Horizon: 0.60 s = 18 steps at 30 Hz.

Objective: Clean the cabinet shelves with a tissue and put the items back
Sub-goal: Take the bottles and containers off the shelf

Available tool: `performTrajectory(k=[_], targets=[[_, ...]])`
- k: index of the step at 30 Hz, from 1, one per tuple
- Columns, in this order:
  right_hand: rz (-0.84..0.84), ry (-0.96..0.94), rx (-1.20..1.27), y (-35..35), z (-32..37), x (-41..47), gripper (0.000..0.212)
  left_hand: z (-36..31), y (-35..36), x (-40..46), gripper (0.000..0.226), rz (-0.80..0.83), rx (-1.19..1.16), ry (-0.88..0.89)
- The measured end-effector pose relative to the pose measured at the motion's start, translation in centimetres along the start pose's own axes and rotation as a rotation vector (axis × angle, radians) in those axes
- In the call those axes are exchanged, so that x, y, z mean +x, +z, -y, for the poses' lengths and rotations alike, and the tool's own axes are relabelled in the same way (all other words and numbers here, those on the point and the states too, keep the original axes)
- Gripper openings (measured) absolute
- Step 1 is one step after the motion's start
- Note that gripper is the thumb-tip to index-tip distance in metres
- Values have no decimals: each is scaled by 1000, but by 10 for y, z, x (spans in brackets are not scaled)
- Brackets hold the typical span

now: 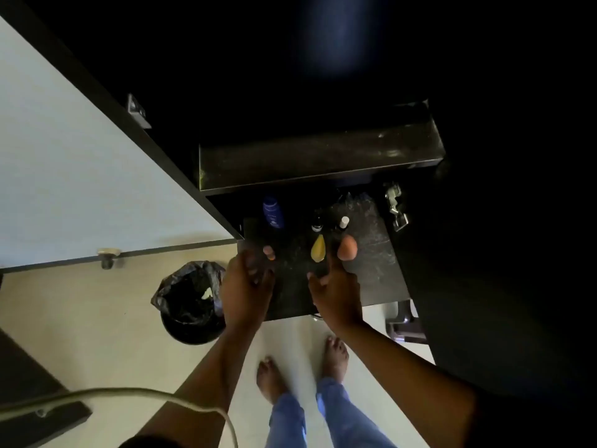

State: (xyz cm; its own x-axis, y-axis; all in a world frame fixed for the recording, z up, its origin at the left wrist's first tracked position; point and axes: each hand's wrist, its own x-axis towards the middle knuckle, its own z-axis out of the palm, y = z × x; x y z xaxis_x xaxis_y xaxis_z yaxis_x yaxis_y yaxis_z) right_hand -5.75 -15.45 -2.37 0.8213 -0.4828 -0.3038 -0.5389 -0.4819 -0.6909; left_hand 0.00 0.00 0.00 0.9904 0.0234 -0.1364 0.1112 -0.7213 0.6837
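Observation:
The lower dark cabinet shelf (371,263) is dusty and streaked. At its back stand a blue bottle (273,211), a small dark bottle (316,225) and a white-capped bottle (343,221). A yellow teardrop sponge (318,248) and an orange sponge (347,248) sit nearer the front. My left hand (245,286) is at the shelf's front left, its curled fingers pinching a small pink sponge (268,252). My right hand (337,294) reaches in with straight fingers, the tips touching the orange sponge's lower left side. No tissue is in view.
An upper dark shelf (316,160) juts out above. The open white cabinet door (80,173) stands at the left. A bin with a black bag (190,302) sits on the floor beside my left hand. A dark stool (403,323) is under the shelf's right. My bare feet are below.

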Motion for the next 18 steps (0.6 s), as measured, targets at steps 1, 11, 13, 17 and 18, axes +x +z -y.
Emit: performTrajectory(k=[1, 11, 13, 17, 18], targets=[[-18, 5, 54, 9, -4, 4, 65, 3, 5, 5, 38, -8, 11, 8], [-167, 131, 309, 39, -3, 27, 23, 19, 40, 28, 12, -83, -52, 39], [-175, 88, 288, 39, -5, 25, 20, 24, 46, 29, 10, -85, -49, 46], [-188, 22, 261, 41, -6, 29, 27, 33, 54, 34, 18, -65, -80, 45], [-194, 7, 251, 42, -5, 29, 28, 35, 54, 35, 18, -69, -86, 53]])
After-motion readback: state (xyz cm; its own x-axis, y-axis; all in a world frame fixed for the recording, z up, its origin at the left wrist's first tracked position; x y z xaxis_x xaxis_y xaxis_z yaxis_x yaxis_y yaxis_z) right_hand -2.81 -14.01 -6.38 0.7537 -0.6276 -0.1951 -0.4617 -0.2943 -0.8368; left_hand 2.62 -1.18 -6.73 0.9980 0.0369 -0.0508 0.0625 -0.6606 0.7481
